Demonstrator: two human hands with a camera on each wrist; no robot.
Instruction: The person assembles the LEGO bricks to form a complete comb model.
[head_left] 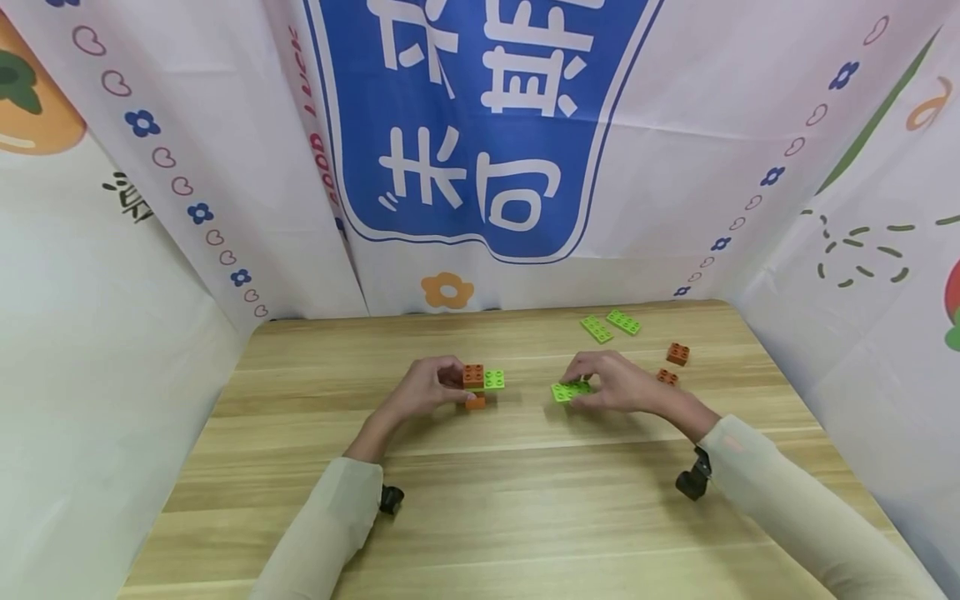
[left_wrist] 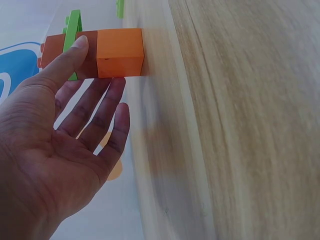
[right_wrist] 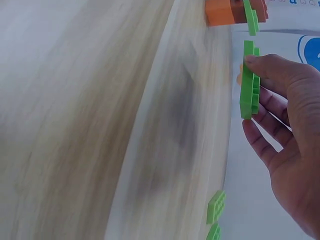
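Note:
My left hand pinches a small stack of toy building bricks between thumb and fingers. An orange brick forms its base, with brown bricks above and below a flat green plate that juts out to the right. Across from it, my right hand pinches a flat green studded brick by its edges, held above the table with studs up. A gap separates this green brick from the stack. In the left wrist view, the other fingers of the left hand spread behind the stack.
Two flat green bricks lie at the back right of the wooden table. Nearby are two brown bricks, one partly behind the right forearm. Printed cloth walls in the back and both sides.

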